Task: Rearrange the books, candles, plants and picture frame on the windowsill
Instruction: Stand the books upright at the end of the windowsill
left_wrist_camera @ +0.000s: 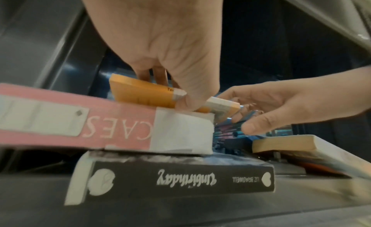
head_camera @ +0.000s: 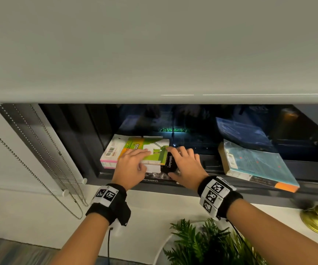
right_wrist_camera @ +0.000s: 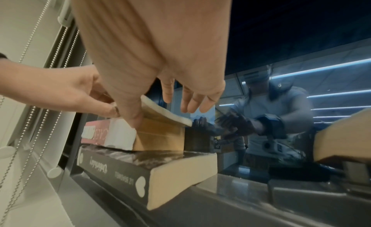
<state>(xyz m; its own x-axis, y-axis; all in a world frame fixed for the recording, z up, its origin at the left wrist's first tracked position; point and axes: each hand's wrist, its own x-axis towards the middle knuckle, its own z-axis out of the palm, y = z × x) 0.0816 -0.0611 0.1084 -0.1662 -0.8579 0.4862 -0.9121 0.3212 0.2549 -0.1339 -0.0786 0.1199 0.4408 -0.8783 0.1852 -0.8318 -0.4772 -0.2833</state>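
Observation:
Three books lie stacked at the left end of the dark window ledge (head_camera: pixel 217 167). A black book (head_camera: pixel 154 178) marked "Unbirthday" is at the bottom, a pink and white book (head_camera: pixel 109 157) on it, and a green book (head_camera: pixel 146 145) with an orange spine (left_wrist_camera: pixel 140 93) on top. My left hand (head_camera: pixel 141 159) pinches the green book, thumb on the spine and fingers over the cover. My right hand (head_camera: pixel 179 163) reaches over the book's right end with spread, relaxed fingers. Its thumb (right_wrist_camera: pixel 136 119) touches the page edge.
A blue book (head_camera: pixel 257 165) leans on the ledge to the right. A green plant (head_camera: pixel 207 243) in a white pot stands on the white sill (head_camera: pixel 154 203) below my right arm. A cream candle in a gold holder (head_camera: pixel 317 220) is at the right edge. Bead cords (head_camera: pixel 45 169) hang at the left.

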